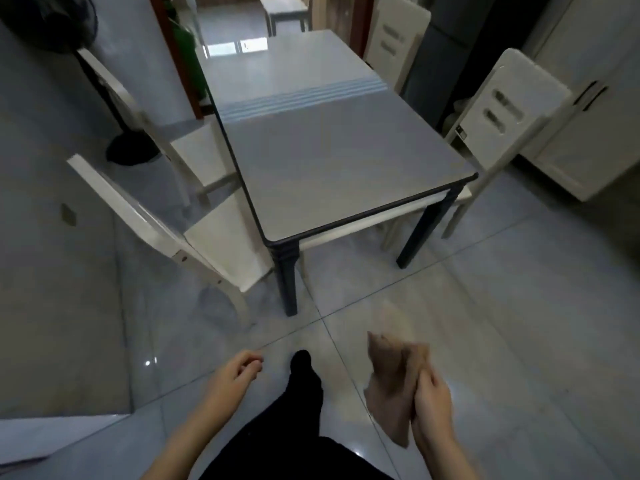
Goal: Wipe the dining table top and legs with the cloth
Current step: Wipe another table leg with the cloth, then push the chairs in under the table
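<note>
The head view is the only one. The dining table (pixel 339 157) stands ahead of the person, its grey surface glossy and dark-edged, with a near-left leg (pixel 286 271) and a near-right leg (pixel 420 233) under the near corners. The cloth (pixel 391 386), a tan rag, is well short of the table, on the person's side of its near end. It is bunched in the right hand (pixel 431 400), whose fingers are curled round its middle so that loose ends stick out above and below (this part is blurred, so the exact fold cannot be made out). The left hand (pixel 235 372) is also short of the table's near end, with its fingers loosely curled and holding nothing. A pale chair (pixel 214 244) sits tucked at the table's left side, and another chair (pixel 502 109) stands at its right.

No wiping looks begun; the step in hand seems to be closing on the table. To do it well, I would spread the cloth flat under the palm rather than keep it wadded. Then start at the near end of the surface and work in overlapping passes toward the far end. The legs are best left until after the top, with the left chair likely needing to be drawn aside to reach the near-left leg
</note>
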The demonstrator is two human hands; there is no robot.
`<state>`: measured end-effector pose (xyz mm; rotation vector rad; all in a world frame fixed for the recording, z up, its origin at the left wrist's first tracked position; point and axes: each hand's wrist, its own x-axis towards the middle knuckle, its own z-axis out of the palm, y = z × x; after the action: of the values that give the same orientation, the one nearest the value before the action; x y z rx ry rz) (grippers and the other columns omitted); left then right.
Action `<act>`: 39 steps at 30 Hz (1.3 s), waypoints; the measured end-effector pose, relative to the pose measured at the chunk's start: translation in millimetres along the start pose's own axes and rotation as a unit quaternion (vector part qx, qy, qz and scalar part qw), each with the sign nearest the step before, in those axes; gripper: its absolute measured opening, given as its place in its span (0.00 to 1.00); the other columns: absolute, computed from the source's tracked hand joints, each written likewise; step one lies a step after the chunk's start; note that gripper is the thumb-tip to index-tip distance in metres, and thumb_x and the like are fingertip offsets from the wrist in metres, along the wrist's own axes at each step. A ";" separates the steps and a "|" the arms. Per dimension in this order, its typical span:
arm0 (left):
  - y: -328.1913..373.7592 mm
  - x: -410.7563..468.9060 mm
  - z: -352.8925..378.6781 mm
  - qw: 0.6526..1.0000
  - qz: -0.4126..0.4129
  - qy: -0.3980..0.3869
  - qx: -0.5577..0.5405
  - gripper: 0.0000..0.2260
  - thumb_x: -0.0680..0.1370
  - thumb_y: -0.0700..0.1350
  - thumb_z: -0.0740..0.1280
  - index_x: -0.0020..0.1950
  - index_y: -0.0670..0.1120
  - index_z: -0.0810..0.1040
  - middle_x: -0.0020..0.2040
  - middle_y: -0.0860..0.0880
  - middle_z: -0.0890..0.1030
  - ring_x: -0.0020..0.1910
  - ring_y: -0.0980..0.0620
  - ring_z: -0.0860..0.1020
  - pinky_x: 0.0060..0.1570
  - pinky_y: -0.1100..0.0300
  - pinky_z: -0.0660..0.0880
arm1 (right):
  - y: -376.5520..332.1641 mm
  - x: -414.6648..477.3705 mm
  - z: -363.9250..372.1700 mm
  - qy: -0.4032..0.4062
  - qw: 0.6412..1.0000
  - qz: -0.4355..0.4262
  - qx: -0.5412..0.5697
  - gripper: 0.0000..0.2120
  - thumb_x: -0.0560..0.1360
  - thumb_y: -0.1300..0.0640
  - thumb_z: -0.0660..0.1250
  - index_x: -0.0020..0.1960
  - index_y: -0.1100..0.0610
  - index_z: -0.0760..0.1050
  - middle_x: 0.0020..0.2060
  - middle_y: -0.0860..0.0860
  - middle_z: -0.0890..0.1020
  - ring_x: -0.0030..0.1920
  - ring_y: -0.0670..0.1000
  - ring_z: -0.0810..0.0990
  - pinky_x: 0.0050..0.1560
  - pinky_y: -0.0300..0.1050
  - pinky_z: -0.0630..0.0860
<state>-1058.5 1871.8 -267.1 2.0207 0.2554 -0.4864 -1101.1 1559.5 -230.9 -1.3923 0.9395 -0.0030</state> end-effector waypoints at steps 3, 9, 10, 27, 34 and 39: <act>12.7 46.8 -3.6 0.999 -0.016 0.001 -0.040 0.12 0.79 0.40 0.63 0.41 0.55 0.80 0.40 0.50 0.83 0.43 0.51 0.81 0.48 0.55 0.76 | -22.6 34.3 31.0 -0.015 1.000 -0.016 0.008 0.13 0.82 0.56 0.59 0.47 0.59 0.81 0.34 0.49 0.85 0.35 0.46 0.84 0.36 0.41 0.79; 66.4 129.2 -19.7 0.998 0.023 0.001 -0.061 0.08 0.79 0.41 0.63 0.43 0.51 0.79 0.42 0.51 0.82 0.41 0.55 0.80 0.49 0.52 0.77 | -80.8 105.4 104.7 -0.038 0.999 -0.036 -0.013 0.15 0.82 0.54 0.59 0.45 0.58 0.82 0.43 0.58 0.86 0.44 0.54 0.83 0.47 0.50 0.78; 74.5 141.5 -25.5 0.998 0.028 0.001 -0.062 0.08 0.79 0.40 0.63 0.44 0.49 0.79 0.42 0.51 0.82 0.41 0.55 0.80 0.48 0.53 0.76 | -92.7 114.9 117.8 -0.050 0.997 -0.045 -0.024 0.15 0.82 0.54 0.60 0.44 0.59 0.82 0.42 0.57 0.86 0.43 0.54 0.83 0.45 0.48 0.79; 104.2 188.3 -4.4 0.934 -0.122 0.247 -0.227 0.09 0.80 0.35 0.60 0.45 0.44 0.79 0.41 0.43 0.81 0.40 0.47 0.78 0.38 0.68 0.75 | -242.1 287.2 285.4 -0.264 0.922 -0.224 -0.170 0.16 0.83 0.52 0.55 0.44 0.58 0.76 0.39 0.54 0.82 0.34 0.47 0.77 0.34 0.38 0.73; 128.7 206.2 24.0 0.900 -0.173 0.315 -0.246 0.09 0.80 0.37 0.61 0.46 0.47 0.79 0.38 0.50 0.82 0.38 0.55 0.79 0.45 0.59 0.75 | -211.8 359.6 337.6 -0.281 0.804 -0.379 -0.363 0.09 0.80 0.61 0.59 0.49 0.61 0.77 0.45 0.57 0.80 0.47 0.59 0.77 0.46 0.49 0.71; 145.8 202.1 46.1 0.898 -0.195 0.310 -0.245 0.08 0.73 0.51 0.62 0.47 0.51 0.79 0.40 0.55 0.83 0.40 0.59 0.79 0.50 0.55 0.75 | -167.4 379.9 337.8 -0.272 0.674 -0.362 -0.583 0.13 0.79 0.54 0.61 0.57 0.62 0.77 0.56 0.60 0.80 0.56 0.65 0.73 0.56 0.54 0.69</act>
<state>-832.8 1756.8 -260.0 1.5631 1.0799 0.0167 -578.9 1601.7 -340.1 -2.6697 -0.3459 0.4695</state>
